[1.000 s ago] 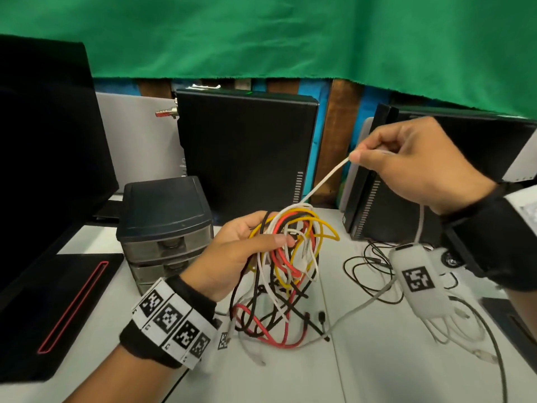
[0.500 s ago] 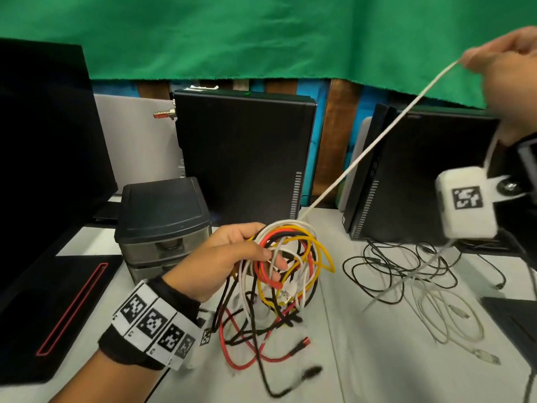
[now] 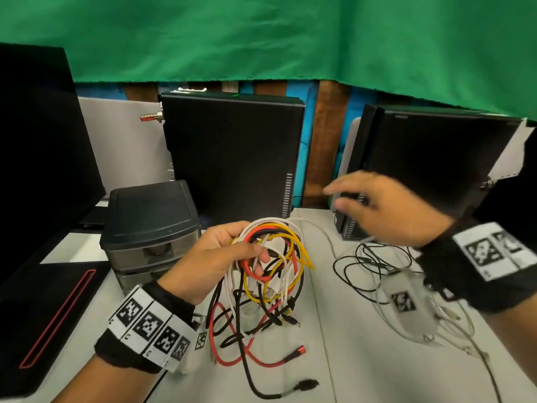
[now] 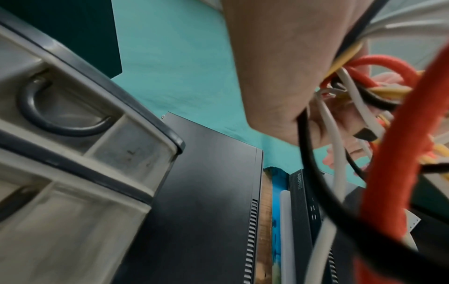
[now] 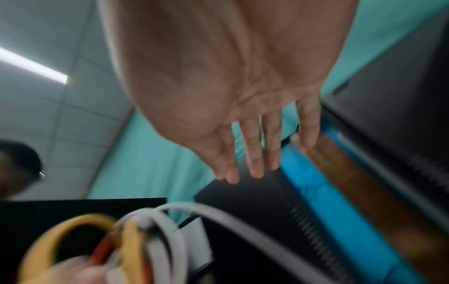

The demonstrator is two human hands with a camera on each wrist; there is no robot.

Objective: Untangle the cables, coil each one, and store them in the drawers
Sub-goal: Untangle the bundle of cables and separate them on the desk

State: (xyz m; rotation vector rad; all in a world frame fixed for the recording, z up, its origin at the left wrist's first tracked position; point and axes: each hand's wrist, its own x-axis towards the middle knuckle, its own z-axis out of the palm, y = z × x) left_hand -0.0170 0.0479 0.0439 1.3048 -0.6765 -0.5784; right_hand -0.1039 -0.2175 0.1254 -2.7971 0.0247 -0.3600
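Observation:
My left hand [image 3: 220, 257] grips a tangled bundle of cables [image 3: 270, 263], red, yellow, black and white, held above the table; its loose ends hang down to the tabletop. The same bundle [image 4: 364, 92] fills the right of the left wrist view. A white cable [image 3: 316, 228] runs slack from the bundle across the table to the right. My right hand [image 3: 374, 210] hovers over the table right of the bundle, blurred, fingers [image 5: 252, 157] straight and spread, holding nothing. A small dark drawer unit [image 3: 151, 228] stands left of my left hand, drawers closed [image 4: 73, 119].
A heap of thin black and white cables [image 3: 386, 269] lies on the table at right. Two black computer cases [image 3: 232, 158] [image 3: 430, 158] stand upright behind. A black monitor and keyboard edge [image 3: 43, 286] occupy the left. Green cloth hangs above.
My right hand had pulled the white cable up and to the right, taut; it has let go and dropped back low near the bundle. The white cable now lies slack.

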